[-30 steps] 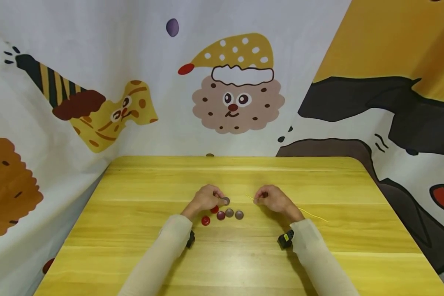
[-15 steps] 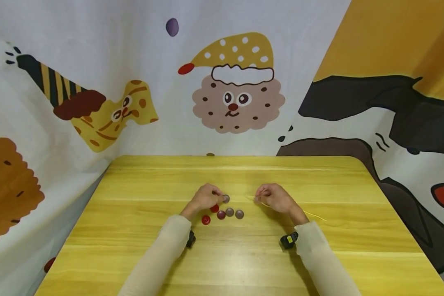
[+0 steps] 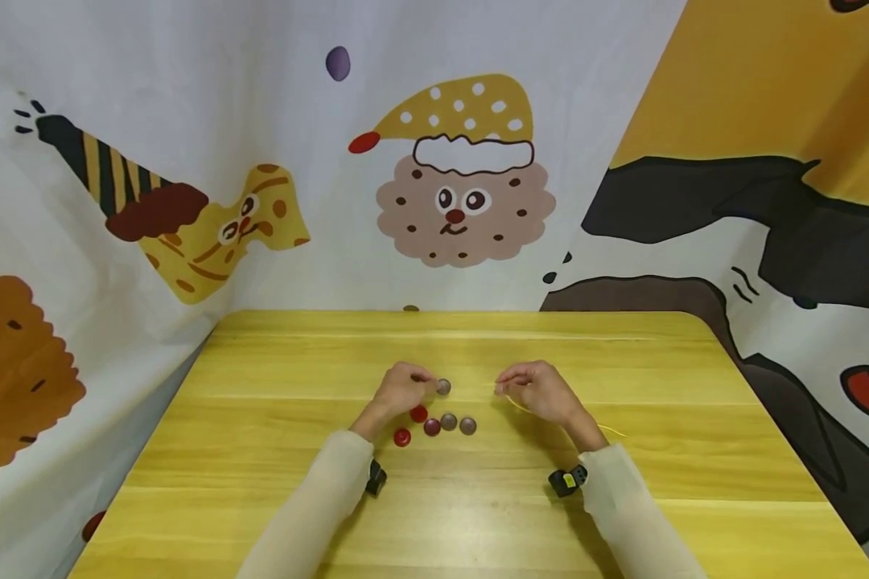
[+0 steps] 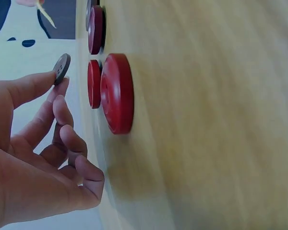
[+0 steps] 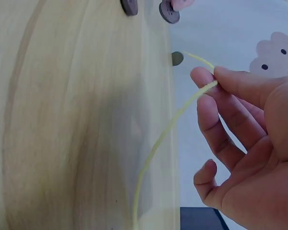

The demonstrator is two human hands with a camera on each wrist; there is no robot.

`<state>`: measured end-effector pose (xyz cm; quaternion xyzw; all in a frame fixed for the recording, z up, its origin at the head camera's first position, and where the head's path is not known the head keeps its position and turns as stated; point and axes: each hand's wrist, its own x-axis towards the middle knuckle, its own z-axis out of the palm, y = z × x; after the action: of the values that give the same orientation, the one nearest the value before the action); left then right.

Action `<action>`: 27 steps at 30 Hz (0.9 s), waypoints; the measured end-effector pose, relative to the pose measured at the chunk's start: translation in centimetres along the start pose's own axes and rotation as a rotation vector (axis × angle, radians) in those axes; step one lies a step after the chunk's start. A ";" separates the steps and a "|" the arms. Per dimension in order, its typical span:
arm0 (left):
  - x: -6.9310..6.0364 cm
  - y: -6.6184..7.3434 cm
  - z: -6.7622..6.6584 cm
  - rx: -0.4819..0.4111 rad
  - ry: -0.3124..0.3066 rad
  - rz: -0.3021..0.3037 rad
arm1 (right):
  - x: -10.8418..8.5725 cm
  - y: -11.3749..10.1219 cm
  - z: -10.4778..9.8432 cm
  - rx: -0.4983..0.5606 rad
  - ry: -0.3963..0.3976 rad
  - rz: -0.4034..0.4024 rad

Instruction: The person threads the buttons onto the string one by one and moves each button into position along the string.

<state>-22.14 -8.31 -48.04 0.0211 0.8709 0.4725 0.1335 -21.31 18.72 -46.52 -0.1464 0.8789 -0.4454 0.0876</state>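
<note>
Between thumb and forefinger my left hand (image 3: pixel 400 392) pinches a grey-brown button (image 4: pixel 62 69), raised above the table with its holes showing in the left wrist view. My right hand (image 3: pixel 541 392) pinches a yellow string (image 5: pixel 163 136) near one end. A short tip of it sticks out toward the button, and the long tail hangs down and trails to the right. String and button are apart. Below the left hand lie two red buttons (image 3: pixel 402 437), a maroon button (image 3: pixel 432 427) and two more grey-brown buttons (image 3: pixel 467 426).
The wooden table (image 3: pixel 478 523) has a light, glossy top. Behind it hangs a white curtain (image 3: pixel 319 265) printed with cartoon food. A small black camera (image 3: pixel 566 481) is worn on each wrist.
My left hand has lifted the button slightly. The right hand's hold on the string has shifted a little, and the string's tail has drawn slightly left. The loose buttons have stayed in place.
</note>
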 end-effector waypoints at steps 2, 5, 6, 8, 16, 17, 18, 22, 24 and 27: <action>-0.1 0.0 -0.1 -0.016 0.012 0.000 | -0.1 -0.3 -0.1 0.001 0.020 0.006; -0.2 0.2 -0.2 -0.030 0.031 0.007 | -0.3 -0.8 -0.1 0.012 0.053 0.010; -0.3 0.2 -0.2 -0.037 0.036 0.007 | -0.3 -1.0 -0.1 0.016 0.062 0.009; -0.3 0.3 -0.2 -0.050 0.047 0.003 | -0.4 -1.2 -0.1 0.021 0.081 0.003; -1.0 0.7 -0.2 -0.086 0.085 0.017 | -0.6 -2.1 0.3 0.027 0.142 -0.033; -1.0 0.8 -0.2 -0.093 0.086 0.013 | -0.6 -2.2 0.3 0.029 0.147 -0.035; -1.1 0.8 -0.2 -0.101 0.087 0.010 | -0.6 -2.4 0.3 0.032 0.152 -0.032; -1.4 1.1 -0.2 -0.118 0.096 0.006 | -0.7 -2.9 0.3 0.044 0.164 -0.032; -1.6 1.2 -0.2 -0.122 0.103 0.011 | -0.8 -3.2 0.4 0.052 0.171 -0.036; -1.8 1.4 -0.2 -0.127 0.120 0.018 | -0.8 -3.3 0.5 0.076 0.183 -0.053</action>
<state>-20.60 -8.00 -46.40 -0.0080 0.8454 0.5283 0.0778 -19.81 16.74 -44.11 -0.1251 0.8616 -0.4920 0.0006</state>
